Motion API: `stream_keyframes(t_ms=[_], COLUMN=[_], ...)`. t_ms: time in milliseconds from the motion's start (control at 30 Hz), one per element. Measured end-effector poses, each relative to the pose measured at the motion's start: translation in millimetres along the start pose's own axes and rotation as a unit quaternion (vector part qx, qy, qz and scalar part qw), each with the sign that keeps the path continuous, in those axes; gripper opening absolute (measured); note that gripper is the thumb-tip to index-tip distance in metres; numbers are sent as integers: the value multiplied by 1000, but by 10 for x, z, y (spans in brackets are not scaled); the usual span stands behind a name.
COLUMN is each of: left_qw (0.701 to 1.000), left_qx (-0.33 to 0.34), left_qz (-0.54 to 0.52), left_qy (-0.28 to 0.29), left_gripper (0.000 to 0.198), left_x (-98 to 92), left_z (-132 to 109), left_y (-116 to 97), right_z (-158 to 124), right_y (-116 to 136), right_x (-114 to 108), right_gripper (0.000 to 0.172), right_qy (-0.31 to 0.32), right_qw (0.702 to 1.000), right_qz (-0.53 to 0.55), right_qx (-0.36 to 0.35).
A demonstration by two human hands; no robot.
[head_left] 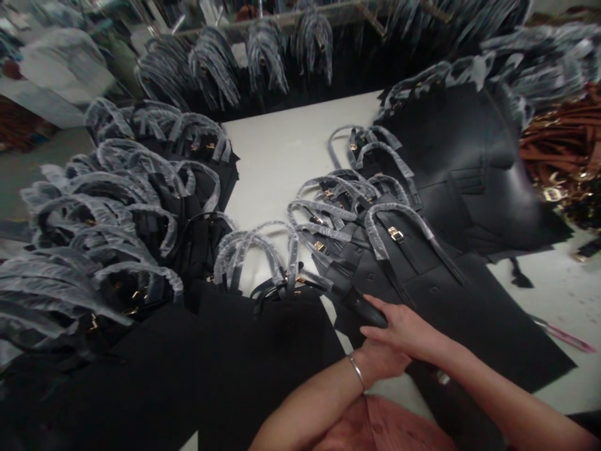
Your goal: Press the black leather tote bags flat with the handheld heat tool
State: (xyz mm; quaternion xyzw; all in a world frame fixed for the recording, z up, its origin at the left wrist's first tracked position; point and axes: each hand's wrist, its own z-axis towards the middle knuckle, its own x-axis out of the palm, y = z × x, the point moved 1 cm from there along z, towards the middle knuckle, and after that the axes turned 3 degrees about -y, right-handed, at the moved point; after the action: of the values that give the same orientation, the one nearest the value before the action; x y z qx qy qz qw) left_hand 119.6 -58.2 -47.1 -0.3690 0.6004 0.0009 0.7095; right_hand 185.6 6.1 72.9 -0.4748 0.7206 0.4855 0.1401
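My right hand (pixel 399 327) is closed on the end of a black leather strip (pixel 369 311), its thumb and fingers to either side of it. My left hand (pixel 382 360), with a silver bangle (pixel 357 374) at the wrist, lies crossed close under the right one. It looks curled, but its fingertips are hidden. Dark material (pixel 441 391) continues below both hands toward my lap. Just beyond the hands lie flat black leather bag panels (pixel 469 313), with plastic-wrapped handles (pixel 375 232) and gold buckles (pixel 395 233) attached.
To the left, black panels with wrapped handles (pixel 136 219) are heaped up. Larger black leather pieces (pixel 469 163) are stacked at the right. A pink-handled tool (pixel 570 338) and brown straps (pixel 558 141) lie on the white table (pixel 282 138). Wrapped handles (pixel 265 53) hang at the back.
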Motion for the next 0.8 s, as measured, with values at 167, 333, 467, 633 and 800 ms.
stream_keyframes(t_ms=[167,333,467,633,800], left_qw=[1000,998,997,997,997], left_qx=[13,21,-13,17,-2], left_qz=[19,50,27,-7,-45], left_qy=[22,-15,-66,-69,-65], left_gripper=[33,40,40,34,20], left_x=[78,-52,-121,-147,-384], left_z=[23,-12,-40,-112,-9], left_y=[32,2,-42,-206,-117], right_z=[-211,-76,41,-179,-353], right_y=[-160,7,155,-136,-668], right_x=[-60,73,15,-322,-430], right_gripper=[61,62,72,72,74], right_qy=[54,-7,-34,-89,-110], right_qw=[998,1000,999,993,974], right_qz=[8,-16,8,82,140], right_qx=[7,-1,-10,-2,138])
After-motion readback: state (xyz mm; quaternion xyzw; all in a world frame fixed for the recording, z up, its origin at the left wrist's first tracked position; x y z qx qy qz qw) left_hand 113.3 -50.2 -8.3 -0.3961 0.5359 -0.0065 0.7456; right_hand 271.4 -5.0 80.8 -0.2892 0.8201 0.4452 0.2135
